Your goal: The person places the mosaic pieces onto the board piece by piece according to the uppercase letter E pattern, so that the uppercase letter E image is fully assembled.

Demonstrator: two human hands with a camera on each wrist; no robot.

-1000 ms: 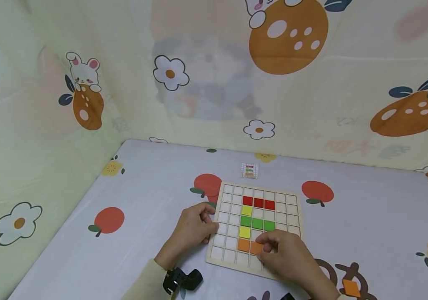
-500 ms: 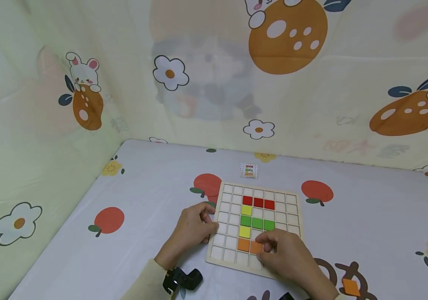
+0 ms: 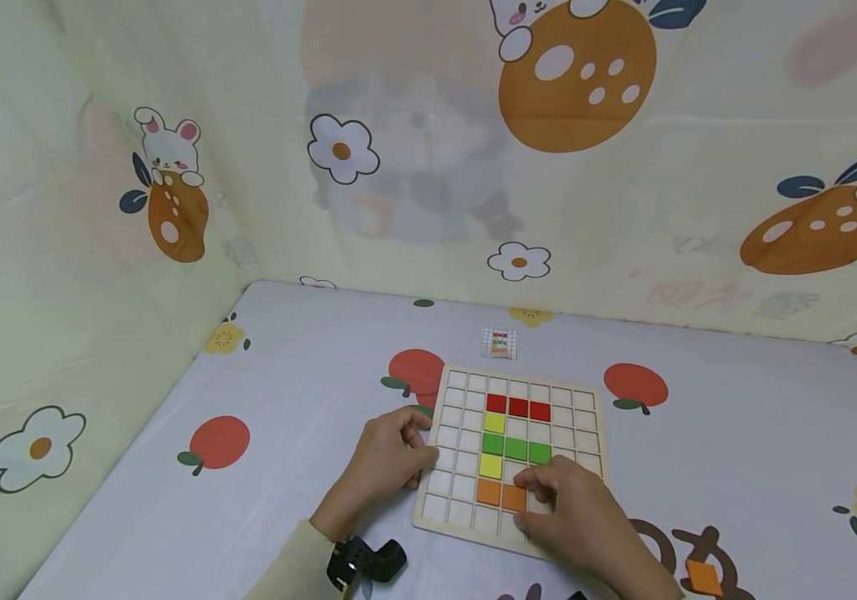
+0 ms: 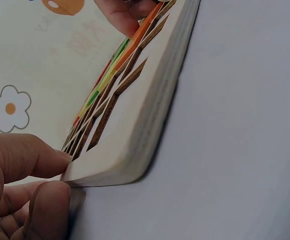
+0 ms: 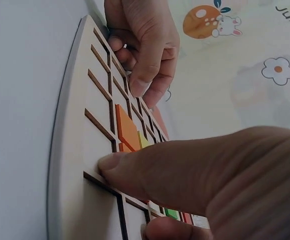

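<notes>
A square wooden grid board lies on the table with red tiles, yellow tiles, green tiles and orange tiles set in its cells. My left hand holds the board's left edge; in the left wrist view the thumb rests on the rim near a corner. My right hand is over the board's lower right part, thumb and index finger apart beside the right-hand orange tile. In the right wrist view my right thumb touches the board and partly hides that tile.
Behind the board lies a small picture card showing a coloured grid pattern. A loose orange tile lies on the printed tablecloth at the lower right. Patterned cloth walls rise behind and at the left.
My right thumb and index finger have shifted slightly right, off the right-hand orange tile, so more of it shows. My left hand stays at the board's edge.
</notes>
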